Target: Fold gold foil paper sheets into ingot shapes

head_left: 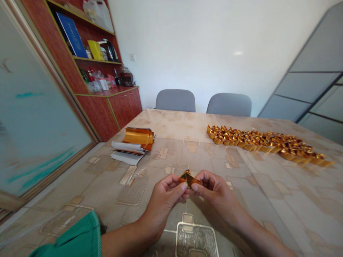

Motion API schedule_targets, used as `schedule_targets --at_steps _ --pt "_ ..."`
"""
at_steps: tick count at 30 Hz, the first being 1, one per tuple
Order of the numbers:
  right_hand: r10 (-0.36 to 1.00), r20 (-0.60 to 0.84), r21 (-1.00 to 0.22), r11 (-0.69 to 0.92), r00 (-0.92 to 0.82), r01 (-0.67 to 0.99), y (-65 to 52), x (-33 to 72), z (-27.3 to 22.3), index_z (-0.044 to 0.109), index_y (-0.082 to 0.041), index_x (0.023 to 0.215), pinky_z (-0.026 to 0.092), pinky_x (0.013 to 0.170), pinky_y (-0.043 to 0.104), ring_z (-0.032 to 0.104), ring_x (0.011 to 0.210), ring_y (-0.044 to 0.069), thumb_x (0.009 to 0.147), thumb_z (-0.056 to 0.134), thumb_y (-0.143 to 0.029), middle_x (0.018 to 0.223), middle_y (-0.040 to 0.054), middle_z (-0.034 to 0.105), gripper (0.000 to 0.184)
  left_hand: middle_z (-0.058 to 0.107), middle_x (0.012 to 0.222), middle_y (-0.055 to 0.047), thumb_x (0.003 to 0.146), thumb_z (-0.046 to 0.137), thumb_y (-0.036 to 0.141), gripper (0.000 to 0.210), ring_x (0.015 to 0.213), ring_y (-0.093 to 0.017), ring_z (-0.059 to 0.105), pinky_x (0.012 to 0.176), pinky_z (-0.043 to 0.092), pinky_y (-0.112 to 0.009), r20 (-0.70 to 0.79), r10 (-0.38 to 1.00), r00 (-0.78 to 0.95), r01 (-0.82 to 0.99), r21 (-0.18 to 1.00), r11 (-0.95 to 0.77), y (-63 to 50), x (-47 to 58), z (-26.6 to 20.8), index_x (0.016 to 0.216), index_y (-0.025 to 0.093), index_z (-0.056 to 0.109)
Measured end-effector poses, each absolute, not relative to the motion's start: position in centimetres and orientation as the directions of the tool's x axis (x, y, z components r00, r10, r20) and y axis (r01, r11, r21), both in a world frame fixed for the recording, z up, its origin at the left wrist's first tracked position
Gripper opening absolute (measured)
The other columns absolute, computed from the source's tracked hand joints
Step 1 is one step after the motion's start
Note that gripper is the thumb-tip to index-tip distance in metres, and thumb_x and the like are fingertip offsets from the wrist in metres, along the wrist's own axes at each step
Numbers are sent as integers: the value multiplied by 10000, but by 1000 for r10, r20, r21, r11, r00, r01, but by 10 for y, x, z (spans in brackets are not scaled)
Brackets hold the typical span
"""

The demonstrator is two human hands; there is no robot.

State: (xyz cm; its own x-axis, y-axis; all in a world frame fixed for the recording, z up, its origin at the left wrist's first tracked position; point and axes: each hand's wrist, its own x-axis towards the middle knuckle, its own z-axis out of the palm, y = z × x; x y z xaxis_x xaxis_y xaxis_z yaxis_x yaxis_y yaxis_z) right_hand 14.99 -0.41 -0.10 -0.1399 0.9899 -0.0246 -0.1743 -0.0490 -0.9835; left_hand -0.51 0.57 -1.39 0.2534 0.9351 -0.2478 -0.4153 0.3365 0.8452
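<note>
A small folded piece of gold foil paper is pinched between my two hands, just above the table. My left hand grips its left side, thumb in front and fingers behind. On the right side, my right hand holds it the same way. Its upper edge rises to a point, and the fingers cover both ends. Farther off on the left lies a stack of gold foil sheets, curled, with white undersides. Many folded gold foil pieces stand packed in rows at the right.
A patterned cover lies over the table. Beyond its far edge stand two grey chairs before a white wall. A reddish wooden cabinet with loaded shelves is at the left, near a sliding glass door.
</note>
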Motion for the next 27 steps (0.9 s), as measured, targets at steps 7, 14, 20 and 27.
schedule_targets --at_steps 7,14,20,27 --pt "986 -27 -981 -57 -163 -183 -3 149 4 605 -198 702 416 561 266 545 594 138 676 812 -522 662 10 659 385 685 677 -11 629 883 303 328 611 -95 605 628 480 -209 -245 943 226 -408 855 320 8 -6 -12 771 133 641" --pt "994 -22 -985 -41 -111 -169 -4 149 7 616 -191 653 438 558 261 553 577 136 671 826 -489 615 -3 640 365 680 656 -3 609 887 308 339 601 -94 611 621 480 -207 -279 937 209 -406 847 342 7 -5 -11 742 133 628" --pt "994 -40 -982 -57 -98 -178 -2 151 3 643 -187 723 461 575 266 572 599 141 645 831 -532 669 15 663 401 686 670 7 585 902 301 348 614 -94 627 646 487 -208 -262 946 189 -427 846 319 7 -5 -11 734 139 632" --pt "997 -6 -984 -19 -77 -178 -3 152 6 661 -186 676 469 568 267 578 591 142 686 827 -481 641 7 659 338 685 654 3 591 891 309 342 582 -89 605 590 456 -200 -284 937 203 -440 829 347 7 -5 -11 745 140 637"
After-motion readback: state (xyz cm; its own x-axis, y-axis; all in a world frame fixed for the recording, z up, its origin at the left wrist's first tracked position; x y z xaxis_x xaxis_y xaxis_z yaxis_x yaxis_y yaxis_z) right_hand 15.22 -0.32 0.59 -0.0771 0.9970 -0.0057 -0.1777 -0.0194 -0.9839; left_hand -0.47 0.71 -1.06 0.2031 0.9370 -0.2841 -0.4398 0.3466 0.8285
